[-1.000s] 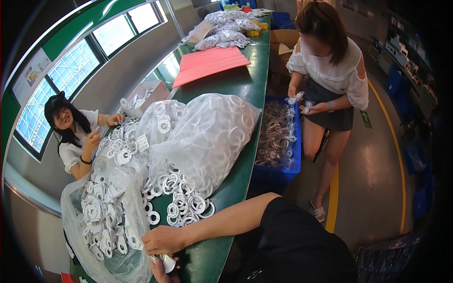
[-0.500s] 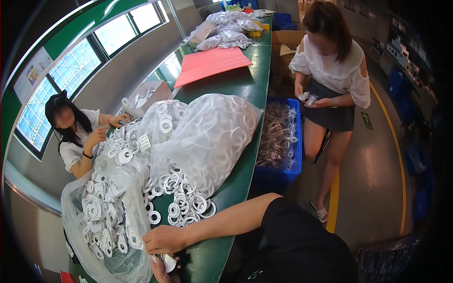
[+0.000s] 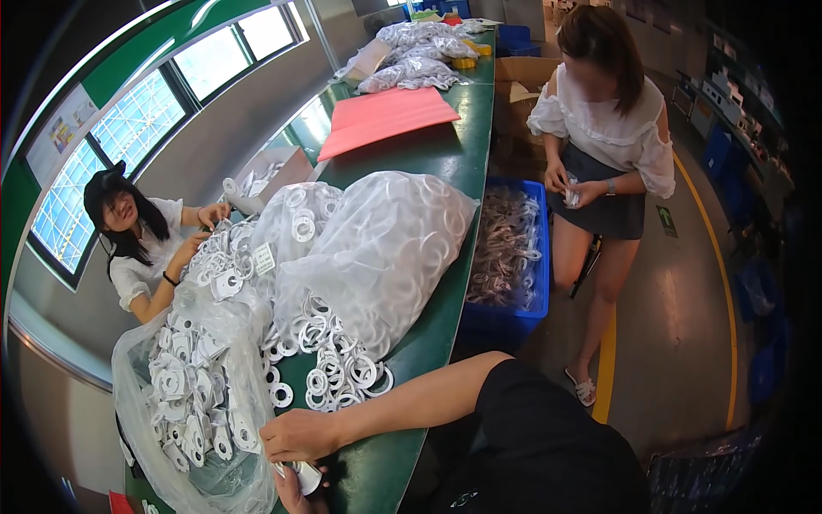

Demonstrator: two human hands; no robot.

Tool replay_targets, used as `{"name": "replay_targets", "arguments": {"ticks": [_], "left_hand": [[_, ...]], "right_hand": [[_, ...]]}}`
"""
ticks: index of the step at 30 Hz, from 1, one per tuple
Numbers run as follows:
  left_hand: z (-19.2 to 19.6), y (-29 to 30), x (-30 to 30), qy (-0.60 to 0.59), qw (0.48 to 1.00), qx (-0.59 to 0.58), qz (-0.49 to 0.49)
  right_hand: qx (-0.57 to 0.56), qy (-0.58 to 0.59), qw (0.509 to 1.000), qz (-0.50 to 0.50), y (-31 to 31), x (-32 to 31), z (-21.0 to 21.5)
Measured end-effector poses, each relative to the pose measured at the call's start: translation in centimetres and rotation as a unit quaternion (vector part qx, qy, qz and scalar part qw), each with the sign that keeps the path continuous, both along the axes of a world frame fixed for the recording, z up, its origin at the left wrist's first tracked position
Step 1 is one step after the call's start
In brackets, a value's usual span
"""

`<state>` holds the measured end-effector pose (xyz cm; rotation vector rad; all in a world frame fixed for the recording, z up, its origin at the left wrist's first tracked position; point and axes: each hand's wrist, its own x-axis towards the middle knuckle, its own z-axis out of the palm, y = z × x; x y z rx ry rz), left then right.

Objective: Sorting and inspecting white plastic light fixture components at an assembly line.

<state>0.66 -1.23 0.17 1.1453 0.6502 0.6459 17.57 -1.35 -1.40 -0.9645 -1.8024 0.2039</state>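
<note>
Low in the picture, my left hand (image 3: 289, 495) holds a small white flat plate (image 3: 302, 477) with a shiny surface. My right hand (image 3: 295, 434) is closed just above it, fingers bent down at the plate's upper end; what they pinch is hidden. Left of my hands lies an opened clear plastic bag (image 3: 130, 385), holding a heap of white plates (image 3: 193, 385) with round holes. Beyond my right forearm, loose white rings (image 3: 338, 368) spill from the mouth of a big translucent bag (image 3: 385, 240) full of rings.
Across the green table (image 3: 411, 403), a co-worker (image 3: 145, 240) handles parts from a white pile. At the right, another person (image 3: 604, 120) stands with a small clear packet beside a blue crate (image 3: 541, 248) of bagged parts. A red foam sheet (image 3: 385, 118) lies farther back.
My hands look unmoved. The seated co-worker's near hand has lowered to the pile, and the standing person has brought both hands together around the packet.
</note>
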Motion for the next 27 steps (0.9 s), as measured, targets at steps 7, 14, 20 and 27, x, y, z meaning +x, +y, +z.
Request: {"name": "replay_targets", "arguments": {"ticks": [7,14,20,27], "left_hand": [[-0.4,0.2,-0.1,0.005,1.0,-0.001,0.016],[-0.8,0.4,-0.4,0.006,0.999,-0.015,0.028],[-0.3,0.0,-0.1,0.004,0.999,-0.022,0.028],[-0.5,0.3,-0.2,0.005,0.999,-0.028,0.023]], "right_hand": [[0.0,0.0,1.0,0.0,-0.2,0.1,0.2],[0.004,0.003,1.0,0.007,-0.2,0.1,0.2],[0.002,0.001,1.0,0.005,-0.3,0.2,0.3],[-0.007,-0.006,1.0,0.008,-0.2,0.3,0.3]]}}
